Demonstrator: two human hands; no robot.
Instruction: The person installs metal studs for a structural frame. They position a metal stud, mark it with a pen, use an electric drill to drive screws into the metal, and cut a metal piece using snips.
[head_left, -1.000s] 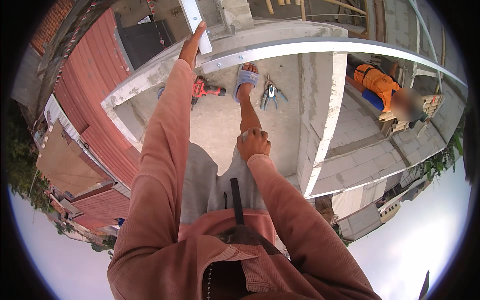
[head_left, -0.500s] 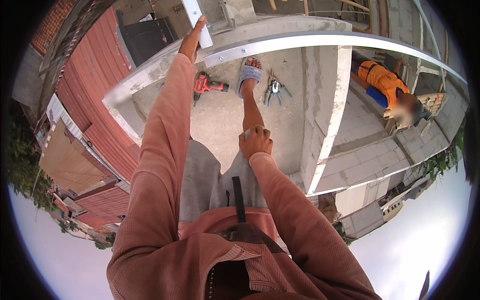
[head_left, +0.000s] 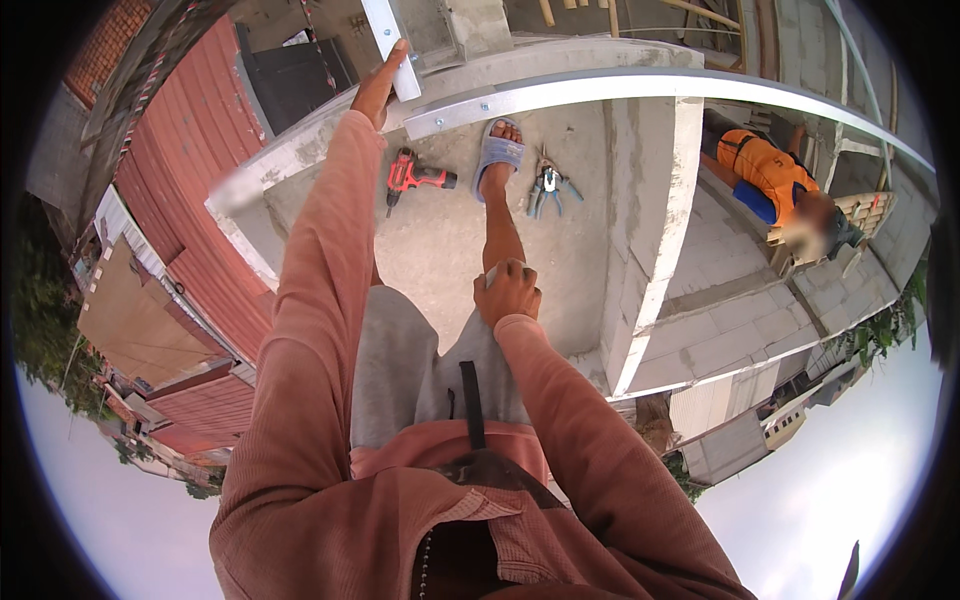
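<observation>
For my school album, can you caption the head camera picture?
Left hand against a metal beam, right hand on gray trousers; drill and pliers below.

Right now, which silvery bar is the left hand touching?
The upper-left bar, running off the picture's top: the left hand is against it. No hand touches the long bar reaching right.

Metal beams point(head_left: 600, 87) ahead, room between legs point(head_left: 503, 235)
</observation>
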